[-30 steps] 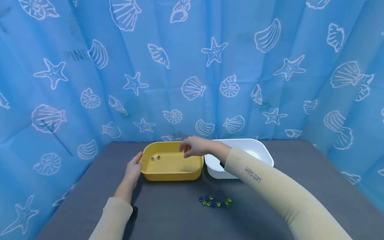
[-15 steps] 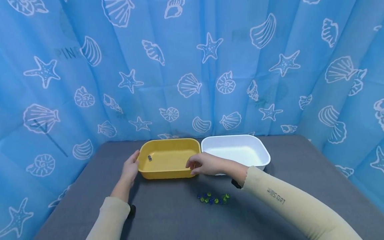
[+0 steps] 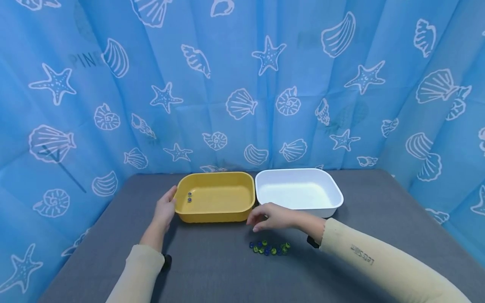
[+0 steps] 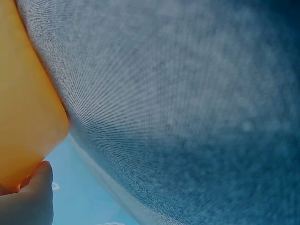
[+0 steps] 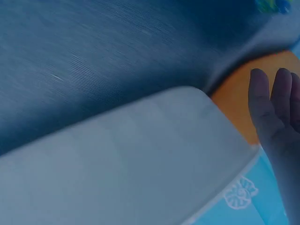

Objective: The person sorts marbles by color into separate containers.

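My left hand [image 3: 165,210] grips the left end of the yellow bin [image 3: 216,217], its fingertips at the rim. In the left wrist view a finger [image 4: 41,180] lies against the yellow wall. Two small marbles [image 3: 189,200] lie at the left inside this bin. My right hand [image 3: 274,216] hovers before the gap between the bins with its fingers loosely bent and nothing in them. Just below it, several blue and yellow-green glass marbles [image 3: 273,251] lie in a loose cluster on the table.
A white bin [image 3: 299,189] stands right beside the yellow one, with nothing visible inside. Both rest near the back edge of the grey cloth-covered table [image 3: 212,265]. A blue curtain [image 3: 212,101] with shell prints hangs behind and at both sides.
My right hand has moved from over the yellow bin toward me, out past its front right corner and close to the marble cluster. The two marbles inside the bin have shifted slightly. My left hand stays put.
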Demonstrator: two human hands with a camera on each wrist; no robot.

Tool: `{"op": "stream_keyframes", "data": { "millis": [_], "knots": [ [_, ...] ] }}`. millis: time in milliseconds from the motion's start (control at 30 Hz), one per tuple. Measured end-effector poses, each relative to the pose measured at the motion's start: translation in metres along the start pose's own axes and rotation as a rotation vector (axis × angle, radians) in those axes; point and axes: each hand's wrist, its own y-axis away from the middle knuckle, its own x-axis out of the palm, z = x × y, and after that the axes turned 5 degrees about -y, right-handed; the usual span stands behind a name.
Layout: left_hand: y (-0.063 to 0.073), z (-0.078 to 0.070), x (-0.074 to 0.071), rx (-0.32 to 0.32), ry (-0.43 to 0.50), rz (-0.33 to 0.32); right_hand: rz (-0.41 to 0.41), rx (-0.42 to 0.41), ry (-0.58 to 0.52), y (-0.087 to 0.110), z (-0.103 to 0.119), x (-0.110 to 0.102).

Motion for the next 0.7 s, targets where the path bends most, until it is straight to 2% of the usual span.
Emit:
{"op": "stream_keyframes", "data": {
  "millis": [200,367,533,700],
  "knots": [
    [0.000,0.000,0.000,-0.007,0.001,0.004,0.076,0.092,-0.035,0.006,-0.011,0.005],
    [0.000,-0.001,0.001,0.012,0.000,0.004,0.099,0.153,-0.044,0.006,-0.021,0.008],
    [0.001,-0.001,0.001,0.028,0.001,0.011,0.109,0.189,-0.046,0.000,-0.028,0.009],
    [0.001,0.001,0.000,0.035,-0.011,0.019,0.121,0.189,-0.050,-0.003,-0.029,0.010]
  ]
}}
